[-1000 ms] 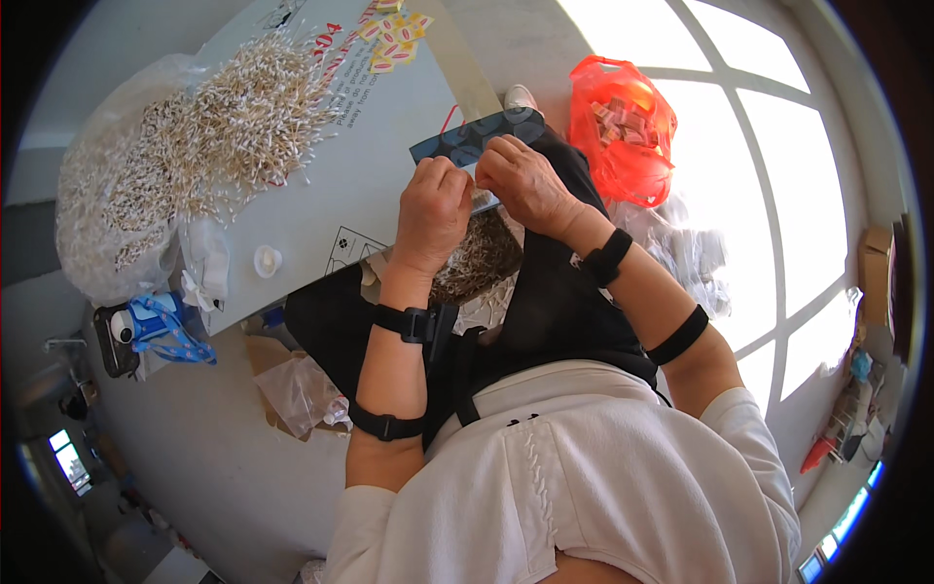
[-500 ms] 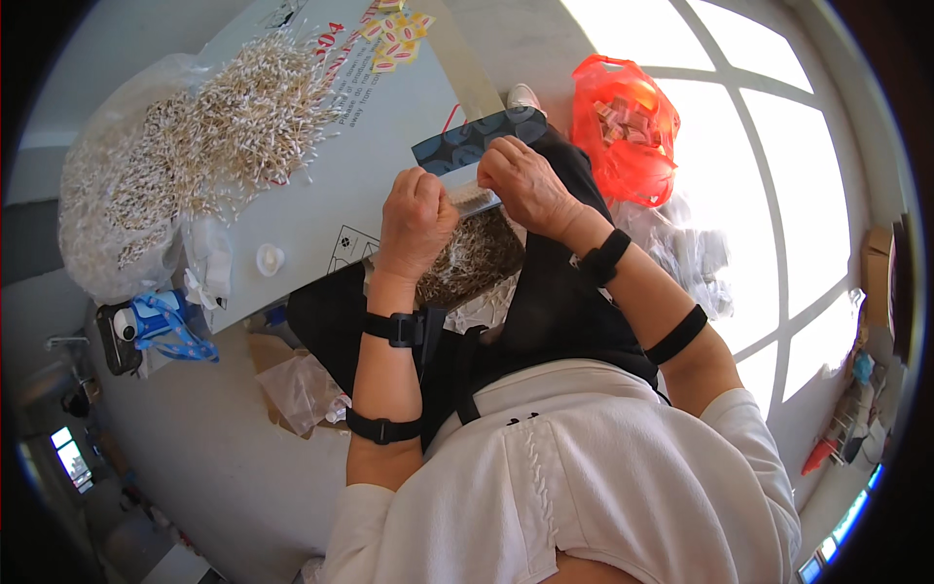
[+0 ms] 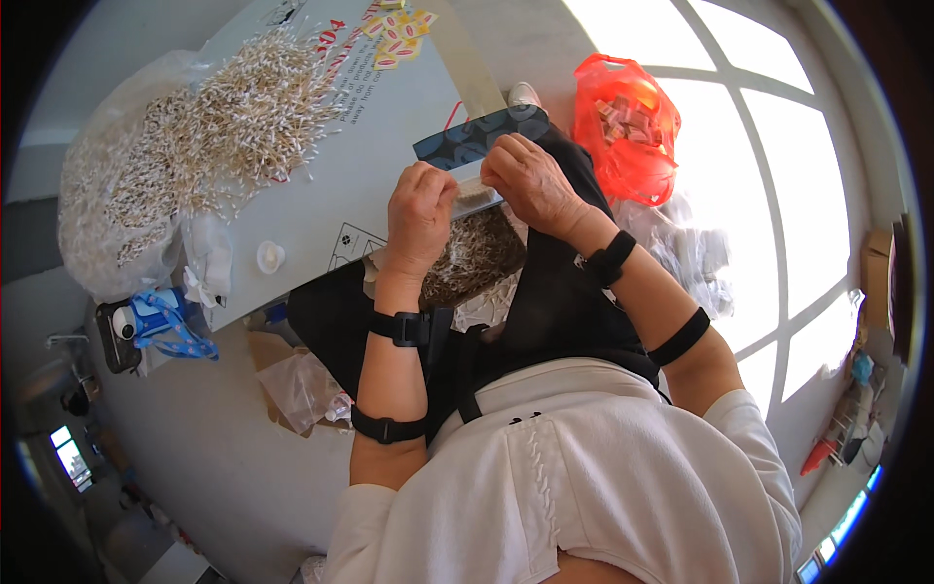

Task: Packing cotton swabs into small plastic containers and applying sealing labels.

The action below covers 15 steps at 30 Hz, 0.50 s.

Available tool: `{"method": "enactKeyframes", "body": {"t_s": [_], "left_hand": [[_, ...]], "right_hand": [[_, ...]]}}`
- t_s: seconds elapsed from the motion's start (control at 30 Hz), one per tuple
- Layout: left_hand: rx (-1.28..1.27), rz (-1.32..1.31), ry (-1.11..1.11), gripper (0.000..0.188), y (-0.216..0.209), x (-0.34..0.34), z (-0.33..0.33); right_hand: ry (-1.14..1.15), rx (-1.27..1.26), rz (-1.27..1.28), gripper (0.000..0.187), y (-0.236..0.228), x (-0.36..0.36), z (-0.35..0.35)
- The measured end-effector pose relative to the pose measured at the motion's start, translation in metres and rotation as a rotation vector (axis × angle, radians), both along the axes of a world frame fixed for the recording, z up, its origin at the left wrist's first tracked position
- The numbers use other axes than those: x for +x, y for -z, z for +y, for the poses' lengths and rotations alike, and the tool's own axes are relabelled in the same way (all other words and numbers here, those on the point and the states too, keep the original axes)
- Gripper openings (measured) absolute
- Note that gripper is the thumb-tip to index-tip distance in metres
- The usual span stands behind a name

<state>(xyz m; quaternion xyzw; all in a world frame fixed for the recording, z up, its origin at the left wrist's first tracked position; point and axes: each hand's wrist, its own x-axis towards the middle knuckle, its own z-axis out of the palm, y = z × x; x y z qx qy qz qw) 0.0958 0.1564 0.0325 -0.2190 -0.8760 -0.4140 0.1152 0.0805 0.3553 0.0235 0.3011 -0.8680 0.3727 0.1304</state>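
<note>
Between my two hands is a small clear plastic packet (image 3: 474, 198) with pale contents, its upper edge a whitish strip. My left hand (image 3: 418, 219) is closed, fingertips pinching the packet's left upper corner. Opposite it, my right hand (image 3: 530, 180) pinches the right upper corner, fingers bent inward. Below them, in my lap, sits an open box (image 3: 520, 261) full of loose cotton swabs (image 3: 471, 255); my left wrist and the packet hide part of it. A dark blue patterned sheet (image 3: 457, 143) lies just beyond the packet, at the table's edge.
On the grey table (image 3: 292, 229) lie a big heap of cotton swabs (image 3: 263, 107) spilling from a clear bag (image 3: 88, 214), yellow-and-white labels (image 3: 399, 39), a small white cup (image 3: 270, 258) and a blue device with a strap (image 3: 161, 316). A red bag (image 3: 623, 170) stands right, on the floor.
My left hand has shifted slightly right and my forearm with it. Both hands keep their pinch on the packet, whose front now tilts a little differently.
</note>
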Motion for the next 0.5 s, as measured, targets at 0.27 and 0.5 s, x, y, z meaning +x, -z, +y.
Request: {"method": "enactKeyframes", "body": {"t_s": [0.27,0.5], "left_hand": [[-0.080,0.076,-0.035,0.015,0.000,0.001,0.011],[-0.038,0.009,-0.045,0.012,0.006,0.002,0.006]], "right_hand": [[-0.072,0.083,0.131,0.016,-0.005,-0.006,-0.013],[-0.078,0.078,0.096,0.015,-0.001,-0.009,0.005]]}}
